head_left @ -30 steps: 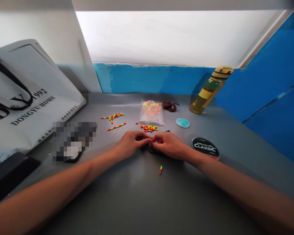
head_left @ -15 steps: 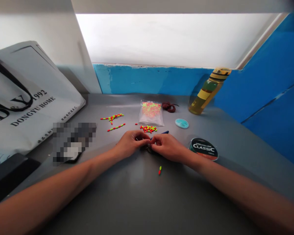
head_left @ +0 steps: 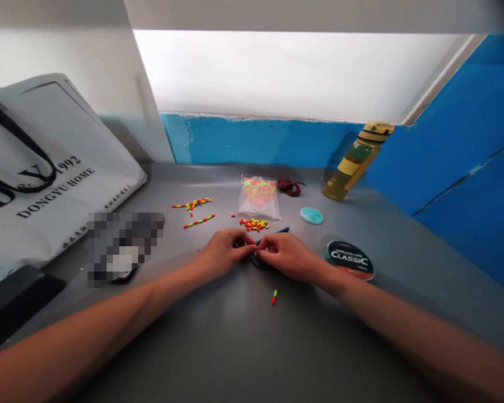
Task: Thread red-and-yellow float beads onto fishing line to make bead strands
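My left hand (head_left: 224, 251) and my right hand (head_left: 286, 254) meet fingertip to fingertip above the grey table (head_left: 235, 347). Both are closed in a pinch; whatever lies between the fingers is too small to make out. A blue pen-like stick (head_left: 283, 230) shows just behind the right fingers. Beyond the hands lies a pile of red and yellow-green oval beads (head_left: 255, 224). Nearer to me, a joined pair of such beads (head_left: 274, 296) rests on the table. To the left are a strung row of beads (head_left: 199, 221) and a small heap of bead strings (head_left: 192, 205).
A clear bag of beads (head_left: 259, 197) lies behind the pile, beside a dark red cord (head_left: 291, 187). On the right are a light blue disc (head_left: 311, 215), a "CLASSIC" line spool (head_left: 349, 260) and a bottle (head_left: 353, 165). A white shopping bag (head_left: 54, 179) stands left.
Both hands stay together in nearly the same place, with only slight finger movement. The whole view has shifted a little, so things sit slightly lower.
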